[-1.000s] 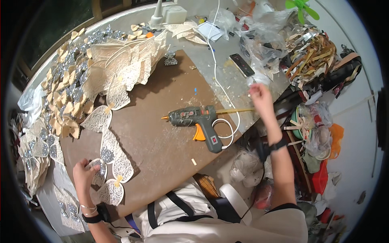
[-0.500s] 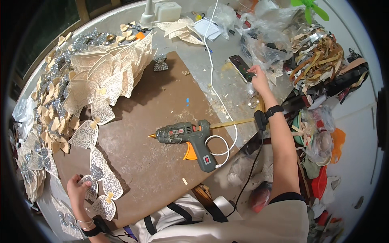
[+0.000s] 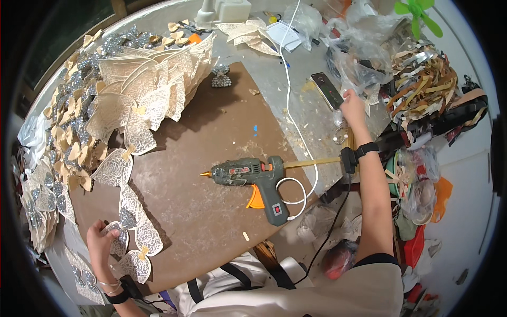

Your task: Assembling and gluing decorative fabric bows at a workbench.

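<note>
My left hand (image 3: 100,244) pinches the edge of a cream lace bow piece (image 3: 119,244) with grey sequins. That piece belongs to a string of lace bows (image 3: 112,168) with small gold knots, running down the left of the brown board. My right hand (image 3: 354,110) is curled, its fingers beside the lower end of a smartphone (image 3: 327,91) with a lit dark screen. Nothing shows in that hand. Between my hands a dark green glue gun (image 3: 248,172) with an orange trigger lies on its side, its gold nozzle pointing left and a yellowish glue stick in its back.
A heap of lace pieces (image 3: 158,79) and beaded butterfly-shaped bits (image 3: 74,127) fills the left. A white cable (image 3: 289,95) crosses the table to the glue gun. Plastic bags (image 3: 359,58), ribbon scraps (image 3: 422,84) and a green fan (image 3: 417,13) stand at the right.
My right index finger has drawn back from the phone screen and curled in. My left hand keeps its pinch on the lace bow piece. The whole view has shifted slightly.
</note>
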`<state>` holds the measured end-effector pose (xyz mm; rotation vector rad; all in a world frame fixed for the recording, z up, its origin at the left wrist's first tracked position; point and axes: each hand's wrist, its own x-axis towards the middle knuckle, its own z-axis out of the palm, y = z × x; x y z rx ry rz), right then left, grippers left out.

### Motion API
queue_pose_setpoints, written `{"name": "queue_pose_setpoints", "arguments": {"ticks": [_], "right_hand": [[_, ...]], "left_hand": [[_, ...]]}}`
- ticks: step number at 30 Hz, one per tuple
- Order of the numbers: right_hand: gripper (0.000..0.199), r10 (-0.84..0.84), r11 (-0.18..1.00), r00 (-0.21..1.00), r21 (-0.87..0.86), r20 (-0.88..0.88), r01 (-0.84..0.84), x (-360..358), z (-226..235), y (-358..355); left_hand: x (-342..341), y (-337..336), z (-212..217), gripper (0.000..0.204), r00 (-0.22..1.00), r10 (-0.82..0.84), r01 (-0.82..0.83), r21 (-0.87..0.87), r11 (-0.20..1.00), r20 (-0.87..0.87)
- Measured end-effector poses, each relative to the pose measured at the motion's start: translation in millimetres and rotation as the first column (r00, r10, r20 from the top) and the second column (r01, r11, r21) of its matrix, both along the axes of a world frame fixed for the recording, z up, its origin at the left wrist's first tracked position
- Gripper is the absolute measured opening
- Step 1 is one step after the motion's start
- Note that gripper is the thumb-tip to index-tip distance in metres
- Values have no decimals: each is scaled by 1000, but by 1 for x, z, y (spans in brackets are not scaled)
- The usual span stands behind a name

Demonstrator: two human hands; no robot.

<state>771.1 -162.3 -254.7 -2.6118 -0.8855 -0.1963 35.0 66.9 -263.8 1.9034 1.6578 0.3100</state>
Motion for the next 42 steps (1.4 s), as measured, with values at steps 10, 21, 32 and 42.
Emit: {"name": "queue_pose_setpoints", "arguments": {"ticks": [10,21,32,42], "right_hand": [[33,208,943,978,273,-35,-191,52,-19,-17],[36,182,971,972,180,-145,-155,13,-24,22],[39,381,892,916,311,-129,-327,153,2,-69],[12,727,681,603,456,-328,-573,-297,105,-9]], "left_hand": [[8,2,1,32,999,4,-3,-22,1000,51],[-21,-11,8,38,998,39,-35,-103,994,41],[16,6,37,41,987,-132,149,212,966,-92],[1,113,23,46,979,158,-130,204,970,-127]]}}
